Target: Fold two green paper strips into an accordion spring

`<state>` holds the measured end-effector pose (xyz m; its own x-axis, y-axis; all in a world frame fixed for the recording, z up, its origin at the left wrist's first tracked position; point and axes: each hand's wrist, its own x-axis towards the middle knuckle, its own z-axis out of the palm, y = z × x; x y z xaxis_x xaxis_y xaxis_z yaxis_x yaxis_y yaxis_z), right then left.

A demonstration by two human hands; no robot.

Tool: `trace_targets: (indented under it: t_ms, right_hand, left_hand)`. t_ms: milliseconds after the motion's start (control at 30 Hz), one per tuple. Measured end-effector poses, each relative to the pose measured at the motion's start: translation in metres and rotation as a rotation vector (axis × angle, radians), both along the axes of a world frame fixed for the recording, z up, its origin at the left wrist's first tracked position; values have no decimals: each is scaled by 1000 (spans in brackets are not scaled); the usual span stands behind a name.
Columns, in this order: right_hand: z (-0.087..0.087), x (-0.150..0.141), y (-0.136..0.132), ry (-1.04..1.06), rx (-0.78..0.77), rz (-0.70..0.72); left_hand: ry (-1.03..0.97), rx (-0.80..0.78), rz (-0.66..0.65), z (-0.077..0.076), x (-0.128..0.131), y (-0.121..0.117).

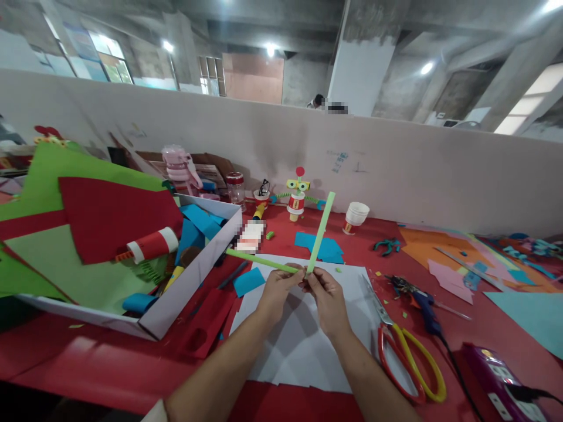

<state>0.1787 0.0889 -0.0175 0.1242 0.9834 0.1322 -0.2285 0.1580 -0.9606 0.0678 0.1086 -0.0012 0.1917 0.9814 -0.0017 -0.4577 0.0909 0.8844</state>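
Note:
Two light-green paper strips (322,228) meet at one end between my fingers, forming a corner. One strip points up and away, the other runs out to the left. My left hand (281,288) pinches the left-running strip close to the joint. With thumb and fingers closed, my right hand (326,298) grips the upright strip at its lower end. Both hands are above a white sheet (281,351) on the red table. Fingertips hide the exact overlap of the strips. Beyond them stands a paper-cup figure (296,203) with green spring arms and a red ball on top.
Large scissors (411,360) and a glue gun (420,305) lie at right, near a purple power strip (501,375). A white box (193,281) of coloured paper stands left. Stacked paper cups (356,217), pliers (387,246) and blue paper (319,246) lie farther back, before a low wall (396,170).

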Motion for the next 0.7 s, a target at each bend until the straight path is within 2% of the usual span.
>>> trace_targets:
  t_ms: [100,300,433,700]
  right_hand:
    - [-2,2,1,-2,-5,-22]
    - [-2,-2,2,33,-104,-82]
    - [-2,-2,2,54,-130,-91]
    - [0,5,0,-49,-47,-116]
  left_hand:
    - [3,29,-4,-2,1,0]
    - [61,22,109,-8,1,3]
    - [81,27,85,-8,1,2]
    - [30,-29,35,-8,4,-1]
